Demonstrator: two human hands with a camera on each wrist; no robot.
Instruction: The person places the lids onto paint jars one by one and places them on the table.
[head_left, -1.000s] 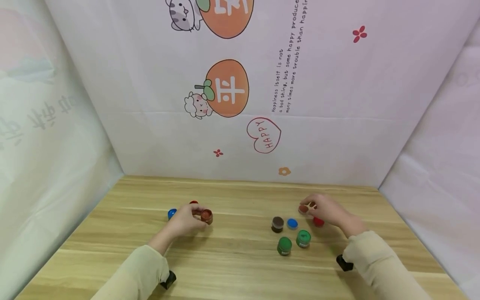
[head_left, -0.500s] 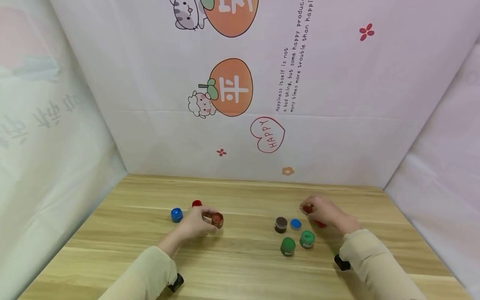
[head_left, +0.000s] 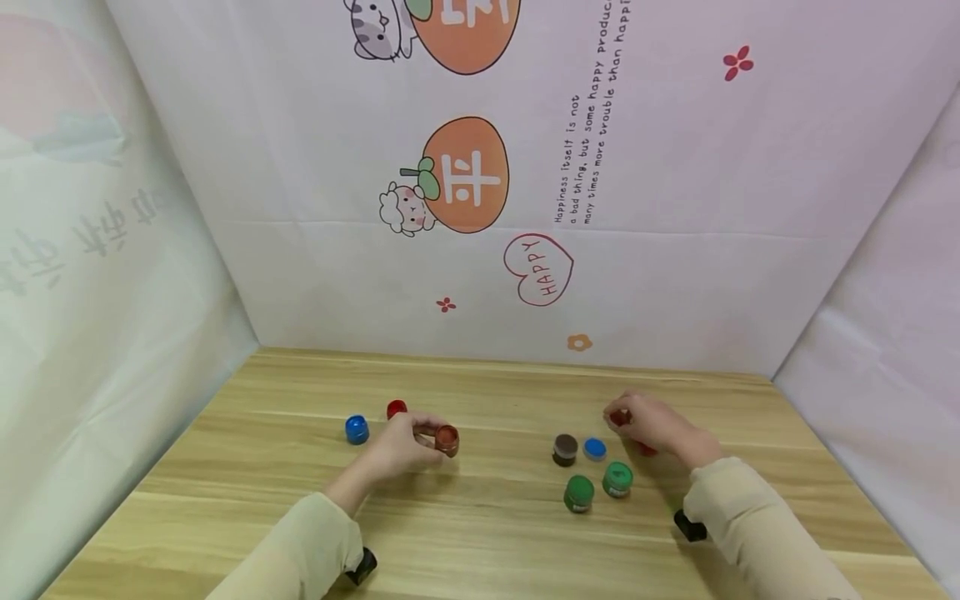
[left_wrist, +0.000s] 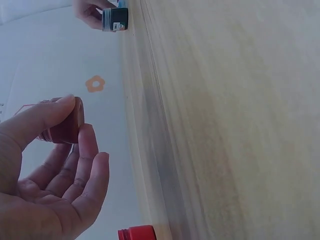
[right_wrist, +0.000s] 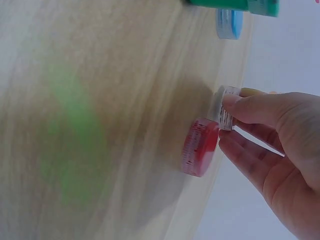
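Observation:
My left hand (head_left: 401, 446) grips an open reddish-brown paint jar (head_left: 447, 440) a little above the table; in the left wrist view, thumb and fingers pinch the jar (left_wrist: 67, 122) by its sides. Behind that hand stand an open red paint jar (head_left: 397, 408) and an open blue paint jar (head_left: 357, 429). At the right, my right hand (head_left: 656, 423) pinches a brownish jar lid (head_left: 619, 417) at table level. The right wrist view shows the lid's clear ridged edge (right_wrist: 229, 107) between thumb and fingers, close beside a red lid (right_wrist: 200, 147), which the head view mostly hides.
A blue lid (head_left: 595, 448) lies left of my right hand, next to a dark brown capped jar (head_left: 565, 450). Two green jars, one nearer (head_left: 579, 493) and one farther right (head_left: 618, 479), stand in front. A white printed sheet (head_left: 660, 275) rises behind the table (head_left: 495, 533).
My left hand has carried the brown jar a little to the right, uncovering the blue and red jars. The right fingers have closed further over the brownish lid, which is now tilted and less visible.

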